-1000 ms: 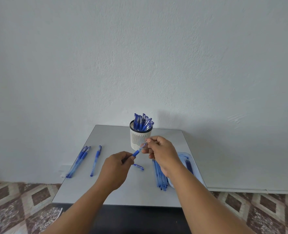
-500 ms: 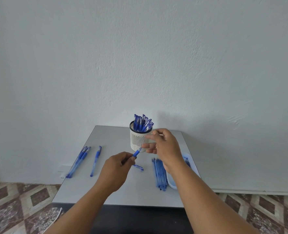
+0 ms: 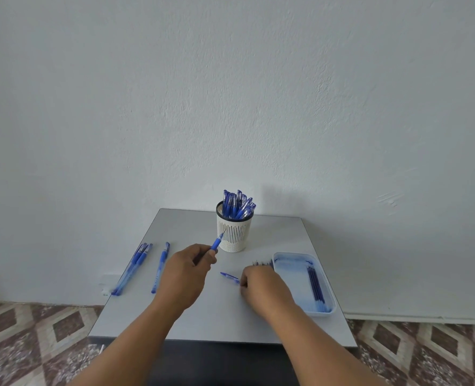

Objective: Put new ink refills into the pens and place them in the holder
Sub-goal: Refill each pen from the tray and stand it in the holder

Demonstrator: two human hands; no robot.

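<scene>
Holder (image 3: 234,234) just beyond pen (image 3: 217,241)

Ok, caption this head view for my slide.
Left hand holds an uncapped pen; right hand reaches the pen cap beside a full holder.

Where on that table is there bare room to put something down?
The near strip of the table between the forearms is bare, as is the far right corner behind the tray. The left edge is crowded with pens, and the middle by the holder, the cap and both hands.
</scene>
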